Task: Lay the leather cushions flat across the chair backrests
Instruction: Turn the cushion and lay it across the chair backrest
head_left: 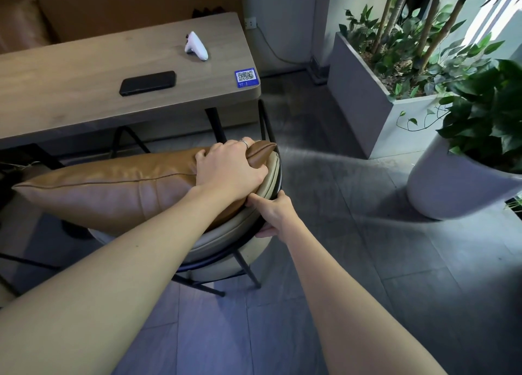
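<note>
A brown leather cushion (113, 188) lies lengthwise along the curved beige backrest (226, 233) of a black-framed chair, its left end sticking out past the chair. My left hand (228, 168) presses down on the cushion's right end, fingers curled over its top edge near the corner. My right hand (272, 211) grips the backrest's padded rim and black frame just below that corner, thumb on top.
A wooden table (84, 72) stands just beyond the chair, carrying a black phone (147, 83), a white controller (196, 46) and a QR sticker (246, 77). A grey planter box (364, 103) and a white plant pot (457, 188) stand on the tiled floor to the right.
</note>
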